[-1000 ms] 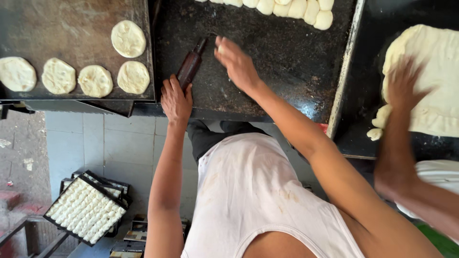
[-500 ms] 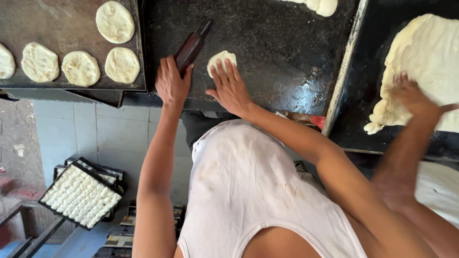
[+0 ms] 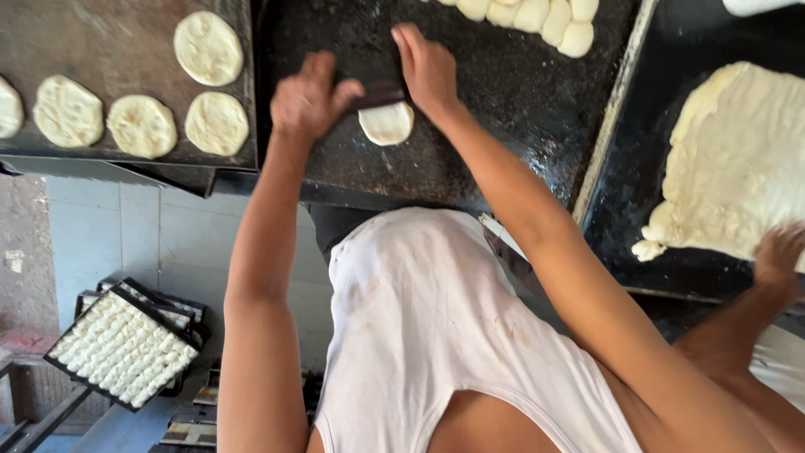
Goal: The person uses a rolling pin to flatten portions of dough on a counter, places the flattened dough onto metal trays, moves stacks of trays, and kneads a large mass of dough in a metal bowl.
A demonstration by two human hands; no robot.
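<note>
L hand (image 3: 309, 99): fingers curled round one end of the pin (image 3: 377, 94), closed on it.
R hand (image 3: 426, 69): palm and fingers flat over the pin's other end, pressing more than wrapping; I can't tell if the fingers close under it.
Pin: dark, short, lying crosswise betw. both my hands, riding on top edge of the dough (image 3: 386, 123).
Dough: small pale disc on the dark slab (image 3: 495, 126), just below the pin, touching it, near centre of slab.
Handling, my read: dough soft, light, prob. tacky; tears or creases if pinched. Best lifted by sliding fingers under the rim, flat, not from the middle. Pin stiff, solid; hold at the ends as now.
Balls (image 3: 537, 15): row of unrolled pieces at slab's far edge, well apart from the disc.
Tray (image 3: 101, 33): to the L, holds rolled discs (image 3: 208, 47), apart from each other.
Sheet (image 3: 738, 168): big flattened dough mass on next surface to the R; another person's hand (image 3: 780, 252) at its near edge.
Floor tray (image 3: 126, 348): below L, rows of small pale pieces.
</note>
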